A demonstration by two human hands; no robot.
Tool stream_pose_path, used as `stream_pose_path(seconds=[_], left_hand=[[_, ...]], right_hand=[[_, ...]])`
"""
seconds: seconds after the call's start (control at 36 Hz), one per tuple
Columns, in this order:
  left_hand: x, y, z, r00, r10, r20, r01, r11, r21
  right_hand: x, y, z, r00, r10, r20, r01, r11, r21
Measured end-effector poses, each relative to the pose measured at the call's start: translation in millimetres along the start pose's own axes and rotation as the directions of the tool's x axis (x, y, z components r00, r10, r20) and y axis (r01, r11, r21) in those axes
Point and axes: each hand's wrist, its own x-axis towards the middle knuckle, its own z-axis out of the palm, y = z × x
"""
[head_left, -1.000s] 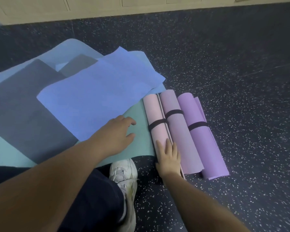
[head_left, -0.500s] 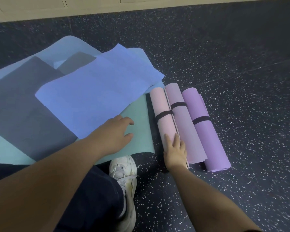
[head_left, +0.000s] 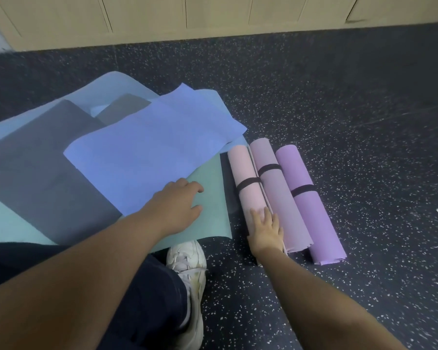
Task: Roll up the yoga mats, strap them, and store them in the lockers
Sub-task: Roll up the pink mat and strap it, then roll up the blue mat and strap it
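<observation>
Three rolled mats lie side by side on the floor, each with a black strap: a pink roll [head_left: 245, 170], a mauve roll [head_left: 280, 195] and a purple roll [head_left: 311, 213]. My right hand [head_left: 266, 229] rests flat with straight fingers on the near end of the pink roll. To the left lie flat mats in a loose pile: a blue mat [head_left: 147, 152] on top, a grey mat [head_left: 43, 157], a teal mat [head_left: 210, 218] beneath. My left hand [head_left: 178, 205] rests on the blue mat's near corner and the teal mat, fingers loosely bent.
Beige locker doors [head_left: 213, 13] run along the back edge of the dark speckled floor [head_left: 364, 122]. My white shoe [head_left: 187, 274] and dark trouser leg sit just below the teal mat. A light blue mat [head_left: 106, 84] sticks out behind the pile.
The three rolls have shifted a little to the right, away from the teal mat, with my right hand on the pink one. The view has tilted up, showing more of the lockers.
</observation>
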Motion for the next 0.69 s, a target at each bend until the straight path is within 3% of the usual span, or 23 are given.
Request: stream_pose_path(seconds=[0.25,0.42,0.53,0.69], left_hand=[[-34.4,13.6,-20.1,0.988,-0.033,-0.154,0.037,0.999,0.021],[-67.6,7.3,-46.2,0.98,-0.056,-0.192,0.086,0.985,0.152],[-97.6,0.4,-71.8,0.965,-0.051,-0.259,0.113,0.966,0.232],[-148.0,-25.0,-112.8,0.899,-0.11,-0.423,0.219,0.952,0.216]], right_hand=[[-42.7,-43.7,-55.8,0.975,-0.15,-0.162,0.161,0.985,0.056],[-75.5,-90.1,-91.4,0.926,-0.24,-0.292,0.288,0.949,0.13],[-101.3,-125.5,-122.5,0.869,-0.366,-0.332,0.449,0.865,0.221],[-150.8,-187.4,-171.8,0.766,-0.497,-0.408,0.601,0.779,0.179]])
